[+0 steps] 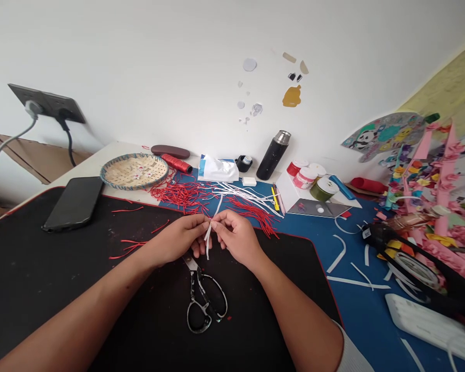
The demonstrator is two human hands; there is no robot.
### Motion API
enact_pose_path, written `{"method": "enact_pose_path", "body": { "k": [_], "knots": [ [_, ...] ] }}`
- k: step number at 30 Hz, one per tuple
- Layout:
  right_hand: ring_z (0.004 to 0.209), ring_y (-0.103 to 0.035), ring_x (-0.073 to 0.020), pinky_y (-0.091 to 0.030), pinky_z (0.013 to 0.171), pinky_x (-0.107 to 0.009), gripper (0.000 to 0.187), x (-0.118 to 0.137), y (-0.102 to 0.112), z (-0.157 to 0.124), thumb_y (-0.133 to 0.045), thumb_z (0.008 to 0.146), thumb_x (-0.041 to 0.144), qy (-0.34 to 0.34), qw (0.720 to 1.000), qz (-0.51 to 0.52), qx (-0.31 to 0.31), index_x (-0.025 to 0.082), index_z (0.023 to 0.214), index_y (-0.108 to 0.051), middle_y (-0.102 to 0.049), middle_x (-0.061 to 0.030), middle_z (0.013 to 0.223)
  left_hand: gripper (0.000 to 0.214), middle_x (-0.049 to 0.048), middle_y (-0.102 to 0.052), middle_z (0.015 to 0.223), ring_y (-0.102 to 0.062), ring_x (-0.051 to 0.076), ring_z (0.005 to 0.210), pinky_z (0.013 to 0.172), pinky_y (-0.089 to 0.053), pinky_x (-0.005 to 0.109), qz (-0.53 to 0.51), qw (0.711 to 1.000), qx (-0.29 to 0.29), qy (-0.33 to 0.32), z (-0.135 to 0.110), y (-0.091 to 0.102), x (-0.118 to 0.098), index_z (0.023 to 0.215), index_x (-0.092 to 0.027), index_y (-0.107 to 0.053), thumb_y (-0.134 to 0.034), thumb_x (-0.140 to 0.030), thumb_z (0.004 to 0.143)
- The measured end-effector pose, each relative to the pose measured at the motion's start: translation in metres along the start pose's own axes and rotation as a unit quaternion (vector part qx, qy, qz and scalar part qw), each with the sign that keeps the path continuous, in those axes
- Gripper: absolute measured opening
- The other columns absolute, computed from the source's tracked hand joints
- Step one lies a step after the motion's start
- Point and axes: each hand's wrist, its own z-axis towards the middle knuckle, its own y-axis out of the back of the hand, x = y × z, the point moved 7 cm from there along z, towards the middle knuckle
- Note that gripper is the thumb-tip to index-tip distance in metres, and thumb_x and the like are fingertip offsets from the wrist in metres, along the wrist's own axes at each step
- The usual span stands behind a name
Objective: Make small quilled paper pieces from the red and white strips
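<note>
Left hand (186,235), right hand (238,238) close together, fingertips (205,226) pinched, forearms (101,294) angled inward.

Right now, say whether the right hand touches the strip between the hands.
Touching: the head view shows the right hand pinching the strip with its fingers.

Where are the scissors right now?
In the head view, low and slightly left of centre, the scissors lie on the black mat, just below the left hand.
</note>
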Motion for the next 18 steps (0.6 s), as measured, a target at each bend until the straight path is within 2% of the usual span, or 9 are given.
{"method": "enact_pose_path", "body": {
  "k": [3, 13, 18],
  "knots": [
    [0.047, -0.053, -0.0096, -0.042, 0.046, -0.021, 0.012, -0.0005, -0.0002, -0.0002, -0.063, 0.095, 0.032, 0.002, 1.0, 0.002, -0.001, 0.02, 0.094, -0.063, -0.058, 0.0063, 0.062, 0.048, 0.002, -0.071, 0.074, -0.062, 0.014, 0.055, 0.055, -0.052, 0.028, -0.026, 1.0, 0.004, 0.009, 0.0001, -0.0012, 0.0011, 0.083, -0.02, -0.06, -0.064, -0.067, 0.087],
    [0.048, -0.053, -0.0093, -0.043, 0.046, -0.021, 0.011, 0.0003, 0.0007, -0.0001, -0.063, 0.094, 0.031, -0.002, 1.0, -0.005, -0.007, 0.02, 0.093, -0.064, -0.06, 0.0051, 0.068, 0.06, 0.0026, -0.07, 0.065, -0.061, 0.014, 0.054, 0.052, -0.047, 0.026, 0.005, 0.999, 0.031, 0.031, -0.0008, -0.0009, 0.0034, 0.078, -0.018, -0.064, -0.064, -0.077, 0.082],
    [0.049, -0.054, -0.0096, -0.043, 0.047, -0.022, 0.011, -0.0017, 0.0003, -0.0005, -0.064, 0.094, 0.032, 0.003, 1.0, -0.005, -0.005, 0.02, 0.094, -0.065, -0.062, 0.0043, 0.069, 0.064, 0.0033, -0.07, 0.065, -0.06, 0.014, 0.052, 0.052, -0.048, 0.026, -0.013, 0.999, 0.029, 0.039, -0.0005, -0.0016, 0.0049, 0.077, -0.017, -0.066, -0.066, -0.08, 0.078]
  ]
}}
